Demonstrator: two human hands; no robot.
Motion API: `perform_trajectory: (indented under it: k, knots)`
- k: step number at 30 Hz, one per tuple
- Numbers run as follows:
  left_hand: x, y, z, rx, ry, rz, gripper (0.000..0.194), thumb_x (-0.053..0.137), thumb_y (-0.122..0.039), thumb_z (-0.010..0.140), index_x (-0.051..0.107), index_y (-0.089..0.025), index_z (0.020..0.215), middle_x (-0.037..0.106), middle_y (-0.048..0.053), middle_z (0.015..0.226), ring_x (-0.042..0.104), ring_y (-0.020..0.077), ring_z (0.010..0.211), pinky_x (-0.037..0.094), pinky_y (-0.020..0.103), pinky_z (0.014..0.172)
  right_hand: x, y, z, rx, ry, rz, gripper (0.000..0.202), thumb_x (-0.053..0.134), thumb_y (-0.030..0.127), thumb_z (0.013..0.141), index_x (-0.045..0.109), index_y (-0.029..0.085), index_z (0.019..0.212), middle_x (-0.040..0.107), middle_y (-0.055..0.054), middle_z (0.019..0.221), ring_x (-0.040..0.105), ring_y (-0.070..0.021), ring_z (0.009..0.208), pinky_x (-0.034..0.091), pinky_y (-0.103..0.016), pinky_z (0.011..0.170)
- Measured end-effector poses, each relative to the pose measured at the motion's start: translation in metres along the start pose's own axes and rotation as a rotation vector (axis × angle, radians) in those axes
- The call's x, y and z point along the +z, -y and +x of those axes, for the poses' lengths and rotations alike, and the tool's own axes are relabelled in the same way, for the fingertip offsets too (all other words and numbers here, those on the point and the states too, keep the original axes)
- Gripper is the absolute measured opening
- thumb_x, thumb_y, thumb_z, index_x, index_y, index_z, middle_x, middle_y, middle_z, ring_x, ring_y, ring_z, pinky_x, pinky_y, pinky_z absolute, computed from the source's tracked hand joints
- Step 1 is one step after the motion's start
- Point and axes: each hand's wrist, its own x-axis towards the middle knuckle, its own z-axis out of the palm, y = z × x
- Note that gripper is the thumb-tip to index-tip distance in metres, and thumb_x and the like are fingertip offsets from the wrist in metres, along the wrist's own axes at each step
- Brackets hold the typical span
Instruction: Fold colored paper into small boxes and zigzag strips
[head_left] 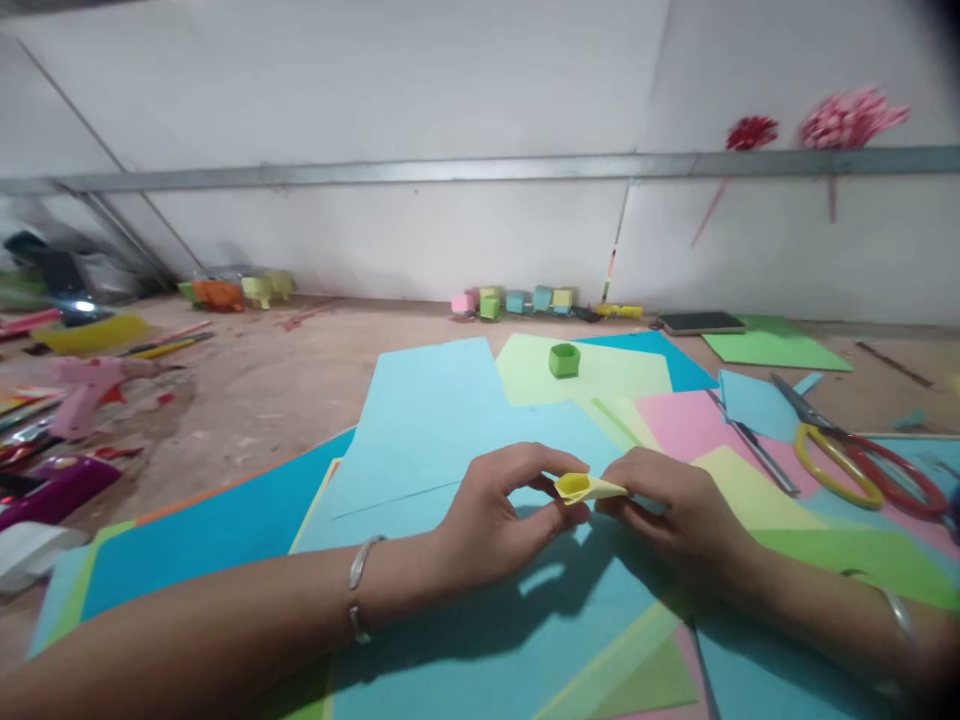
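Observation:
Between my two hands is a small folded yellow paper piece (583, 488), its open hollow end facing left. My left hand (502, 505) pinches that hollow end between thumb and fingers. On the other side, my right hand (675, 505) grips the narrow tail of the yellow paper with thumb and forefinger. Both hands are above a light blue paper sheet (450, 430), and their shadows fall on it. A small green folded paper cup (565, 360) stands on a pale green sheet (517, 365) beyond my hands.
Scissors with yellow and red handles (862, 465) lie at right, near a metal-bladed tool (765, 460). A dark phone-like slab (701, 323) is behind. Small coloured paper cups (516, 301) line the wall. A pink glue gun (82, 390) and purple tool (52, 488) lie at left.

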Motion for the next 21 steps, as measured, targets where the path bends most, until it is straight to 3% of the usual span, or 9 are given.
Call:
perform_trajectory:
  k: [4,6,9,11,14,18,21]
  knots:
    - [0.018,-0.001,0.007,0.068,0.046,-0.040,0.025,0.066,-0.024,0.086,0.067,-0.017,0.111,0.070,0.009,0.102,0.067,0.0185,0.092,0.056,0.032,0.083,0.004,0.001,-0.004,0.062,-0.041,0.025,0.019,0.055,0.020,0.088,0.063,0.018,0.071,0.062,0.001,0.063,0.058,-0.0123,0.058,0.043,-0.023,0.056]
    - [0.026,0.002,0.008,0.086,0.052,-0.027,0.024,0.059,-0.019,0.090,0.064,-0.018,0.114,0.070,0.009,0.107,0.067,0.0194,0.098,0.055,0.034,0.088,0.004,-0.002,-0.006,0.093,-0.003,0.004,0.021,0.057,0.024,0.088,0.061,0.018,0.068,0.061,0.000,0.063,0.058,-0.0135,0.060,0.044,-0.024,0.055]
    - [0.029,0.013,0.008,0.074,0.028,0.006,0.025,0.050,-0.015,0.094,0.060,-0.019,0.117,0.070,0.011,0.115,0.065,0.0204,0.109,0.053,0.037,0.094,-0.001,-0.007,-0.007,0.012,-0.007,-0.099,0.014,0.065,0.031,0.086,0.065,0.018,0.086,0.067,-0.005,0.080,0.062,-0.0190,0.074,0.050,-0.029,0.063]
    - [0.027,0.020,0.007,0.120,0.017,0.050,0.030,0.046,-0.012,0.095,0.057,-0.019,0.122,0.069,0.011,0.119,0.063,0.0206,0.114,0.051,0.039,0.097,-0.008,-0.008,-0.005,-0.117,-0.162,-0.215,0.025,0.066,0.033,0.086,0.063,0.016,0.104,0.066,-0.010,0.093,0.061,-0.0233,0.087,0.053,-0.035,0.072]
    - [0.023,0.029,0.007,0.256,0.000,0.176,0.036,0.043,-0.009,0.094,0.050,-0.019,0.128,0.069,0.011,0.115,0.064,0.0208,0.109,0.053,0.041,0.093,-0.018,0.000,-0.002,-0.314,-0.370,-0.373,0.024,0.065,0.023,0.087,0.061,0.016,0.110,0.060,-0.013,0.102,0.057,-0.0254,0.096,0.051,-0.040,0.081]
    - [0.024,0.031,0.006,0.374,-0.011,0.337,0.033,0.041,-0.015,0.096,0.046,-0.017,0.129,0.070,0.010,0.101,0.066,0.0209,0.091,0.055,0.042,0.083,-0.021,0.015,-0.002,-0.468,-0.384,-0.439,0.026,0.061,0.006,0.084,0.066,0.021,0.105,0.058,-0.010,0.110,0.056,-0.0226,0.101,0.050,-0.037,0.086]
    - [0.026,0.027,0.005,0.421,0.013,0.395,0.033,0.037,-0.018,0.099,0.042,-0.017,0.131,0.070,0.010,0.098,0.066,0.0206,0.087,0.053,0.044,0.086,-0.020,0.021,-0.001,-0.463,-0.347,-0.383,0.019,0.059,0.007,0.086,0.067,0.021,0.097,0.062,-0.008,0.105,0.057,-0.0206,0.098,0.051,-0.035,0.084]
